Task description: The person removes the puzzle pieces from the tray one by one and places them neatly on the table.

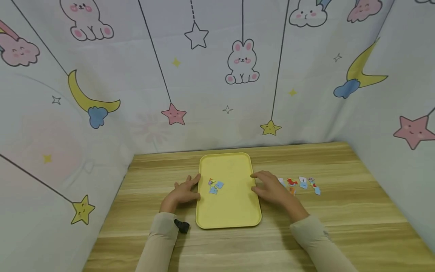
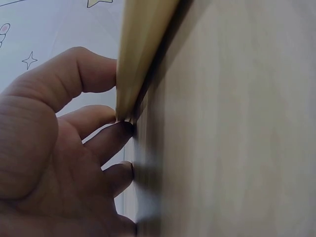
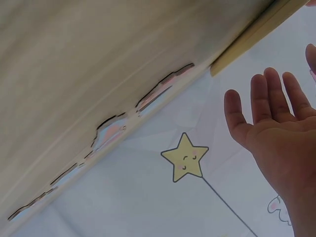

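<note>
A yellow rectangular tray [image 1: 229, 211] lies on the wooden table in the head view. Several small flat picture pieces [image 1: 213, 190], mostly light blue, sit in its left half. My left hand [image 1: 183, 192] is at the tray's left edge, thumb and forefinger spread apart; in the left wrist view the thumb touches the tray's side wall [image 2: 140, 49], and other fingertips rest by the tabletop. My right hand [image 1: 272, 189] is at the right edge with fingers extended. Through the right wrist camera, this hand [image 3: 284, 123] looks loosely spread and holds nothing.
More picture pieces [image 1: 303, 182], several in number, lie on the table [image 1: 353, 211] right of the tray, some partly behind my right hand. A small black object [image 1: 182, 226] is at my left cuff. A patterned cloth [image 1: 210, 94] hangs along the table's back edge.
</note>
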Demonstrator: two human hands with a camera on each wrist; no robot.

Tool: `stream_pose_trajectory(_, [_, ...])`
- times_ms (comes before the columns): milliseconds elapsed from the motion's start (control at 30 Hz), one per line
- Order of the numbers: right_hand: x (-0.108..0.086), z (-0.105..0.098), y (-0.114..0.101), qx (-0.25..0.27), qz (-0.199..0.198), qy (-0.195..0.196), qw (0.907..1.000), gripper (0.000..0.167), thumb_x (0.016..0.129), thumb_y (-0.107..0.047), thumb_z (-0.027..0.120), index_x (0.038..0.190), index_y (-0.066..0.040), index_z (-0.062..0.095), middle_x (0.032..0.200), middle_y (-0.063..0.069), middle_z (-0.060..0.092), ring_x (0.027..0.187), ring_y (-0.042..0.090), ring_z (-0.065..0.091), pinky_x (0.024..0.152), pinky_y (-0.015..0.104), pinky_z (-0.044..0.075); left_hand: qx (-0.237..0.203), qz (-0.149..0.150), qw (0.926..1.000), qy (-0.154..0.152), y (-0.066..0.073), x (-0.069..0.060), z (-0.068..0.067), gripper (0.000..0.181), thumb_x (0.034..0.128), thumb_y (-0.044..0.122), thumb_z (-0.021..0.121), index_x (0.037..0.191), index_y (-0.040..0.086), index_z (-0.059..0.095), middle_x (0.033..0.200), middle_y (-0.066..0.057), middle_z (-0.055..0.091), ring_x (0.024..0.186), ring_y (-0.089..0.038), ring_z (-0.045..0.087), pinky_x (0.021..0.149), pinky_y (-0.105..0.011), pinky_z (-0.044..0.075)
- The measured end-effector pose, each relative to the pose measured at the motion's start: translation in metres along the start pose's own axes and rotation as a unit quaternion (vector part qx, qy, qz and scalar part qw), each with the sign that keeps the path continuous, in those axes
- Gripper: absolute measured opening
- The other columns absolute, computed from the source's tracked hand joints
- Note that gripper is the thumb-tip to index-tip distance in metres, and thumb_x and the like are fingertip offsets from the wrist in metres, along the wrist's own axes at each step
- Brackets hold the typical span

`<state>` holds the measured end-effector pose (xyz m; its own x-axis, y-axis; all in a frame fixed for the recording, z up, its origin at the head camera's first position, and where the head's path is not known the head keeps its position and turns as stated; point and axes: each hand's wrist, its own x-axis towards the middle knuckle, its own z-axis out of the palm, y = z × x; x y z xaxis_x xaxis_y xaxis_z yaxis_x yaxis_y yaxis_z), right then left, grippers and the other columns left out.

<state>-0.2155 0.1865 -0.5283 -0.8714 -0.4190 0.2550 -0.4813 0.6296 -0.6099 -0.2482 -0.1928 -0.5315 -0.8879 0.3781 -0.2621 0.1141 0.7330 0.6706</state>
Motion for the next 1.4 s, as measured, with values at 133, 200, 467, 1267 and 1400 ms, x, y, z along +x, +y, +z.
stream_pose_trajectory(133, [0.004, 0.005, -0.003, -0.003, 0.003, -0.006, 1.0000, 0.041, 0.094, -0.012, 0.075, 0.131, 0.005, 0.067, 0.132, 0.019, 0.068, 0.130, 0.043, 0.058, 0.108, 0.067, 0.042, 0.002, -0.001, 1.0000, 0.000, 0.000, 0.000, 0.001, 0.099, 0.0814, 0.020, 0.075, 0.168, 0.010, 0.027, 0.169, -0.019, 0.030, 0.161, -0.039, 0.008, 0.118, -0.075, -0.013])
stream_pose_trajectory(200, [0.006, 0.007, -0.005, -0.007, 0.001, -0.010, 0.9999, 0.041, 0.095, -0.012, 0.075, 0.131, 0.005, 0.067, 0.132, 0.019, 0.068, 0.130, 0.044, 0.058, 0.108, 0.067, 0.041, 0.002, -0.002, 1.0000, 0.000, 0.000, 0.000, 0.001, 0.099, 0.0814, 0.020, 0.075, 0.168, 0.010, 0.027, 0.169, -0.019, 0.030, 0.161, -0.039, 0.008, 0.118, -0.075, -0.013])
stream_pose_trajectory(467, [0.015, 0.011, -0.010, -0.005, -0.006, -0.031, 0.9995, 0.040, 0.098, -0.015, 0.073, 0.132, 0.005, 0.064, 0.133, 0.017, 0.067, 0.129, 0.040, 0.058, 0.111, 0.062, 0.042, 0.001, -0.002, 1.0000, 0.002, -0.002, 0.001, 0.002, 0.100, 0.0810, 0.020, 0.075, 0.168, 0.011, 0.027, 0.170, -0.018, 0.028, 0.161, -0.039, 0.008, 0.119, -0.074, -0.014])
stream_pose_trajectory(1267, [0.047, 0.033, -0.020, 0.039, -0.003, -0.062, 0.9973, 0.042, 0.099, -0.015, 0.072, 0.134, 0.006, 0.063, 0.133, 0.019, 0.066, 0.124, 0.039, 0.061, 0.106, 0.054, 0.049, -0.008, -0.005, 1.0000, 0.002, -0.001, 0.000, 0.001, 0.099, 0.0814, 0.020, 0.074, 0.168, 0.011, 0.027, 0.170, -0.017, 0.028, 0.161, -0.038, 0.007, 0.118, -0.074, -0.015])
stream_pose_trajectory(1400, [0.051, 0.035, -0.023, 0.055, 0.005, -0.072, 0.9959, 0.043, 0.100, -0.016, 0.072, 0.136, 0.005, 0.062, 0.135, 0.018, 0.065, 0.126, 0.038, 0.059, 0.107, 0.053, 0.049, -0.011, -0.002, 0.9999, 0.002, -0.001, 0.000, 0.002, 0.099, 0.0818, 0.019, 0.074, 0.168, 0.010, 0.027, 0.170, -0.017, 0.029, 0.162, -0.038, 0.006, 0.118, -0.073, -0.016])
